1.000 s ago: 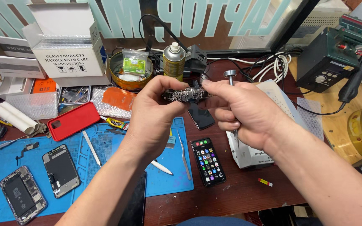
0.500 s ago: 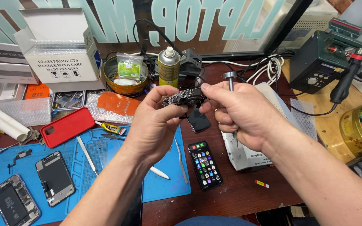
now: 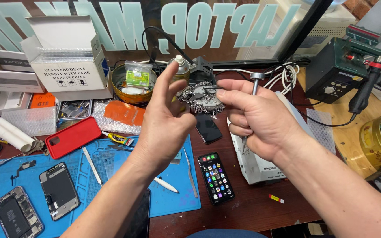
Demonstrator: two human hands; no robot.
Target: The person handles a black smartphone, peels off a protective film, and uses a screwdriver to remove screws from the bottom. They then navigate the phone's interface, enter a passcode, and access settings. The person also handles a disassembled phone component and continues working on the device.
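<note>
Above a cluttered repair worktop (image 3: 261, 211), the left hand (image 3: 166, 125) is spread, fingers lifted just beside a round metal disc bristling with tiny screws (image 3: 200, 98). The right hand (image 3: 259, 117) pinches the disc's right edge. The disc tilts toward the camera, showing no clear long axis; keeping it level should stop screws spilling.

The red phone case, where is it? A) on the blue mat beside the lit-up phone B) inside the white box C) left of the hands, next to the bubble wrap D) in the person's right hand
C: the red phone case lies on the table left of the left hand, at the edge of the blue mat, just below the bubble wrap.
</note>
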